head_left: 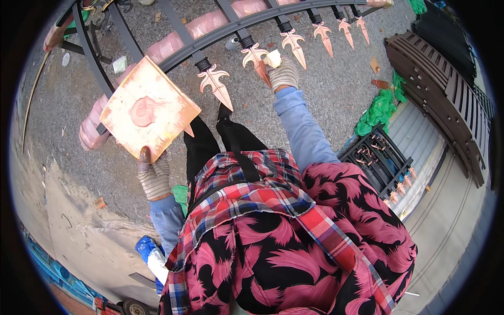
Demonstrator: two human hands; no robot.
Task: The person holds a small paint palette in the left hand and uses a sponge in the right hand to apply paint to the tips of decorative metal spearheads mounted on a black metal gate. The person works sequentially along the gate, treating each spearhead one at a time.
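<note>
My left hand (154, 176), in a striped glove, grips the lower corner of a square board (170, 94). A blob of pinkish-copper paint (144, 111) lies on the board, with smears around it. My right hand (285, 75), also in a striped glove, pinches a small white wad (273, 59), perhaps sponge or cloth. The wad is against or just beside a copper-coloured spear-point finial (255, 59) on a black metal fence panel (210, 43). Part of that finial looks darker than the rest. A neighbouring copper finial (215, 86) sits between my two hands.
Several more finials (322, 38) line the rail to the right. A pink-wrapped roll (205, 23) lies under the panel. Green netting (375, 118) and a smaller black panel (375, 157) with copper tips are at right. Dark slatted panels (438, 94) stack at far right.
</note>
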